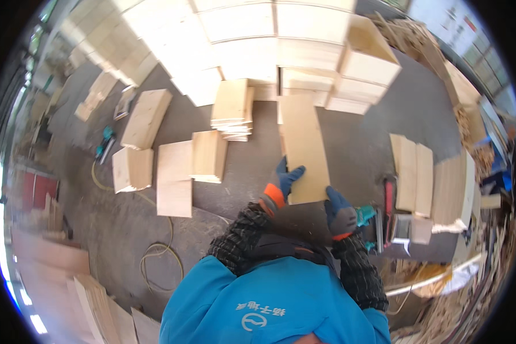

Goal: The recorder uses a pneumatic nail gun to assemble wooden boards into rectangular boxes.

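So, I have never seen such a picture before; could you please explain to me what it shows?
There is no robot here, only a person's two gloved hands. The one picture comes from a wide fisheye camera worn on the head, looking down, so straight edges bend. The left hand holds the left edge of a long wooden board; the right hand is at its near right corner, its grip partly hidden. On the dark surface lie board stacks and, beside the right hand, a green tool. Pale wooden boxes are piled at the far side.
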`<action>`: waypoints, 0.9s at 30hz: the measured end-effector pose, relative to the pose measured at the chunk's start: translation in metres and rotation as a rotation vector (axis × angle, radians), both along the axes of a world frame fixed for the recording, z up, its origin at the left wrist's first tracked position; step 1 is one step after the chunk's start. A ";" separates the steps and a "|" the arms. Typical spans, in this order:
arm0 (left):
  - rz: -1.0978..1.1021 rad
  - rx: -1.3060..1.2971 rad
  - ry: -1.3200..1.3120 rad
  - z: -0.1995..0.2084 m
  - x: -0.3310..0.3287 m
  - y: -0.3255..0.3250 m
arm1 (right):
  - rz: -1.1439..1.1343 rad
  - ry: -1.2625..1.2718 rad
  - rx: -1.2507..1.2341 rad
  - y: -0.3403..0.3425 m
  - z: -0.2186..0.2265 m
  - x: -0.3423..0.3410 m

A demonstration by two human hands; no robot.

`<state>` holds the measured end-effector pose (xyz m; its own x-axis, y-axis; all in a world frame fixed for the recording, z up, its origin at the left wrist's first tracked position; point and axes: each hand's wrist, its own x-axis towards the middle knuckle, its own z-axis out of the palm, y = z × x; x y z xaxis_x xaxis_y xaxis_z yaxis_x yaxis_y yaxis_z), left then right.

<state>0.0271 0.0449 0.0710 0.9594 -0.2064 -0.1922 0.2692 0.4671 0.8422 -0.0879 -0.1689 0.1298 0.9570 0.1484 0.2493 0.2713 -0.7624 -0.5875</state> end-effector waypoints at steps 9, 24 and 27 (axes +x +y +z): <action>-0.164 0.852 -0.329 0.060 -0.088 0.033 | 0.052 -0.058 -0.190 -0.019 -0.007 0.014; -0.069 0.675 -0.479 -0.024 -0.079 0.021 | 0.133 0.030 -0.029 -0.036 -0.005 0.033; -0.261 1.080 -0.465 0.025 -0.074 0.031 | 0.108 0.042 -0.001 -0.036 -0.015 0.036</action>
<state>-0.0466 0.0758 0.0962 0.9361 -0.3502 -0.0328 -0.1821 -0.5622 0.8067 -0.0521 -0.2051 0.1150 0.9448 0.2517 0.2096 0.3276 -0.7304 -0.5993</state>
